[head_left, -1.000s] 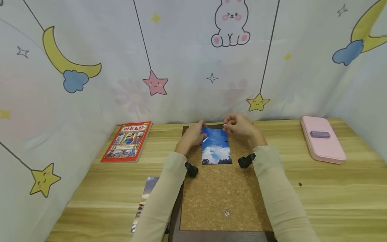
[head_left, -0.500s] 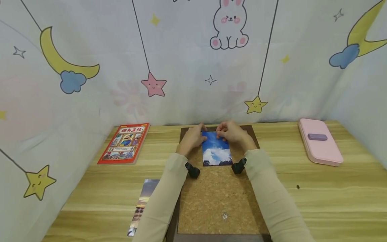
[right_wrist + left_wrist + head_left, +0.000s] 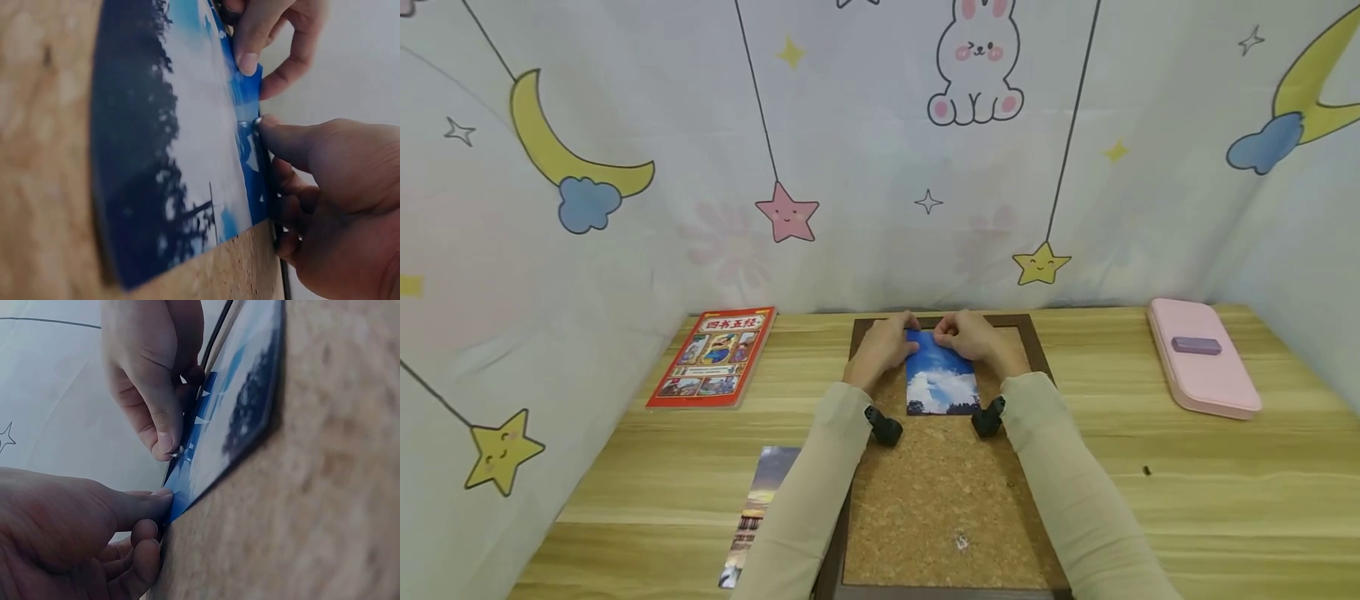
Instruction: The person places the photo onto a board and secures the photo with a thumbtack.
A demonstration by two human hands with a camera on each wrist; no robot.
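Observation:
A photo (image 3: 942,387) of blue sky, white cloud and dark trees lies on the upper part of a dark-framed cork board (image 3: 947,492). My left hand (image 3: 887,343) holds its upper left corner, the thumb (image 3: 156,500) on the glossy face and the other fingers curled by the edge. Close beside it, my right hand (image 3: 973,337) pinches a small silvery thumbtack (image 3: 177,452) at the photo's top edge. The tack's point is hidden. In the right wrist view the right thumb (image 3: 287,139) lies over the tack.
Left of the board are a red book (image 3: 713,358) and a second photo (image 3: 767,479), partly under the left sleeve. A pink case (image 3: 1206,375) lies far right. A tiny dark object (image 3: 1147,470) sits on the table, and a shiny bit (image 3: 962,542) low on the cork.
My right hand has moved left and down from the photo's upper right corner to the middle of its top edge, nearer the left hand. The left hand keeps its hold on the corner.

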